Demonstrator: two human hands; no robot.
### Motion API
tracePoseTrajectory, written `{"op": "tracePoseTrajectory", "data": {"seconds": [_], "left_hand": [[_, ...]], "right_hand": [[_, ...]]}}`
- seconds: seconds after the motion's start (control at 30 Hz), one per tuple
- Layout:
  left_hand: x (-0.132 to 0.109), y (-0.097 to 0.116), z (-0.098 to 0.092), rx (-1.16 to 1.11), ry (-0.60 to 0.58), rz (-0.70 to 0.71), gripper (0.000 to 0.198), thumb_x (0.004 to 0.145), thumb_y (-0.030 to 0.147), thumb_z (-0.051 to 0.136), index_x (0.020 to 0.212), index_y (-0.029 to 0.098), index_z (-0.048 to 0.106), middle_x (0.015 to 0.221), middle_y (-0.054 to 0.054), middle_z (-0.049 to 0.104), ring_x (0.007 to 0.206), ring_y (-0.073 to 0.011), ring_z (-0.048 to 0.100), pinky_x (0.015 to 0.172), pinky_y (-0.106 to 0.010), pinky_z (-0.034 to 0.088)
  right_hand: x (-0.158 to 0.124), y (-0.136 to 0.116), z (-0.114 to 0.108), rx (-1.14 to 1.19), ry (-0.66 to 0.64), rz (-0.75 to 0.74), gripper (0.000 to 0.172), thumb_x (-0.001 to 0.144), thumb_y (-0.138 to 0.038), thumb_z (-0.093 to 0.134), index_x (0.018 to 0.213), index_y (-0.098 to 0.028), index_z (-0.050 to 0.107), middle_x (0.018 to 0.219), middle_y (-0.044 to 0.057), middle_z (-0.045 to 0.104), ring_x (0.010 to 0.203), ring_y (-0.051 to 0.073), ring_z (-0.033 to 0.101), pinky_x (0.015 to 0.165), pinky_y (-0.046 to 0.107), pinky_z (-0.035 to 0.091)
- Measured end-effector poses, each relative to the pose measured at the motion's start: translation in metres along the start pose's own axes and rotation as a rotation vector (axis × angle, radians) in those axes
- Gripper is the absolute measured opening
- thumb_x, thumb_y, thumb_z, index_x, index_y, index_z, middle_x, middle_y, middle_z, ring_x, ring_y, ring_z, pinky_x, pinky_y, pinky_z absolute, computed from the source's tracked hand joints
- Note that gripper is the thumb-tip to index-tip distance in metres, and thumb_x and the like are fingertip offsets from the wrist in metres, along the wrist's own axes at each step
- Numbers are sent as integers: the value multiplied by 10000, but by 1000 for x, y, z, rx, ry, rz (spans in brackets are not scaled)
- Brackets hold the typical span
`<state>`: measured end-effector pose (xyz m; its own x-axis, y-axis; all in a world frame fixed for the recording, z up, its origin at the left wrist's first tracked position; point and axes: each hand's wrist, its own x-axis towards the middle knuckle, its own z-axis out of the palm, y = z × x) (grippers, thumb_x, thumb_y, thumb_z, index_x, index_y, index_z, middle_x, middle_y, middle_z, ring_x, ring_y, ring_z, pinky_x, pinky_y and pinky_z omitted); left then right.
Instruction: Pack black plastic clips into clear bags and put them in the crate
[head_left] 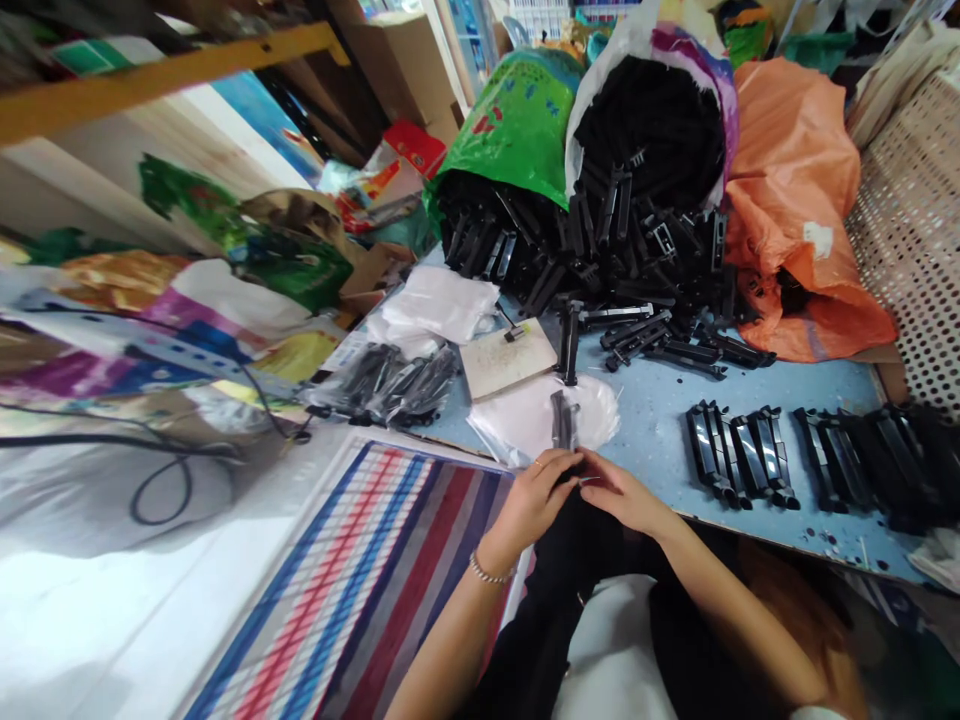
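My left hand [541, 490] and my right hand [613, 488] meet at the table's near edge. Between their fingertips is the near end of a black plastic part in a clear plastic bag [564, 420], pointing away from me. Fingers of both hands are closed around that end, which they partly hide. Under the bagged part lies a stack of clear plastic bags [510, 420]. Just beyond, one bare black plastic part [569, 345] lies beside a flat pale board [508, 358] with a small dark piece on it.
Black parts spill from a green bag [517, 120] and a white-purple sack [720, 80] at the back. Rows of black parts [739, 455] lie at right on the blue table [645, 430]. Bagged parts [386, 385] sit at left, near a striped sheet [360, 580]. An orange sack [795, 180] stands back right.
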<state>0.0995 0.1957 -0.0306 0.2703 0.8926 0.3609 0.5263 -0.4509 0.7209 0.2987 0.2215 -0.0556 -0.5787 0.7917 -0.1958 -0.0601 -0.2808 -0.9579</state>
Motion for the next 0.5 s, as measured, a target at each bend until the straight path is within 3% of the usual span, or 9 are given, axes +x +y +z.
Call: {"op": "tracePoseTrajectory", "data": {"seconds": [0.1,0.17,0.2,0.23,0.3,0.33,0.37,0.43,0.5], "left_hand": [[-34,17,-60,63,-31,-187,291,938,275,571,1218,295,650,1140,-65,674,1078,-203,647,961,-333,541],[-66,4,-87,113,-156,-324,319,908,342,586,1215,323,669,1152,-48,688,1109,-231,641,961,-344,529],[-82,-12,-90,128,-229,-420,312,886,354,591,1179,310,691,1133,-50,698,1075,-239,653,951,-353,523],[-96,-33,-86,135,-308,-525,300,851,343,603,1123,281,715,1106,-63,707,1031,-247,665,934,-363,517],[-120,-80,-58,183,-367,-760,170,700,219,632,838,219,731,872,-62,724,839,-243,682,803,-343,515],[-128,-101,-38,215,-367,-854,67,614,151,611,636,199,653,672,-36,664,692,-218,649,696,-307,489],[-135,-120,-17,225,-362,-895,90,573,118,587,519,183,557,536,-14,569,570,-188,591,611,-275,445],[-140,-143,16,205,-350,-919,166,554,93,582,465,167,463,433,21,423,441,-136,478,522,-229,359],[-137,-151,30,156,-306,-892,199,580,103,608,478,166,449,428,42,364,405,-110,417,491,-213,310]], "right_hand": [[-17,-12,-20,-76,-23,37,453,916,-457,607,1286,-195,610,1280,100,637,1175,244,607,1076,440,426],[-29,-21,-40,-261,114,25,403,953,-472,541,1230,-196,640,1208,103,665,1114,250,624,1025,443,457],[-35,-23,-51,-426,234,-5,390,960,-459,523,1220,-195,645,1211,114,656,1110,260,613,1011,454,457],[-41,-25,-62,-633,377,-37,388,958,-438,518,1224,-185,644,1253,135,627,1141,286,582,1013,478,443],[-49,-24,-83,-1076,658,-48,424,936,-374,527,1273,-132,615,1385,196,520,1239,370,478,1021,562,390],[-51,-22,-91,-1265,760,-17,457,922,-333,531,1308,-93,585,1429,224,468,1261,411,432,1005,599,371],[-51,-18,-97,-1413,822,35,488,911,-289,528,1338,-55,551,1449,247,438,1260,440,406,976,618,367],[-51,-11,-104,-1584,826,126,508,904,-206,490,1372,-10,499,1426,263,457,1207,442,422,902,587,392],[-48,-5,-104,-1658,774,133,493,899,-153,456,1372,-22,498,1360,247,517,1125,400,462,841,520,402]]}}
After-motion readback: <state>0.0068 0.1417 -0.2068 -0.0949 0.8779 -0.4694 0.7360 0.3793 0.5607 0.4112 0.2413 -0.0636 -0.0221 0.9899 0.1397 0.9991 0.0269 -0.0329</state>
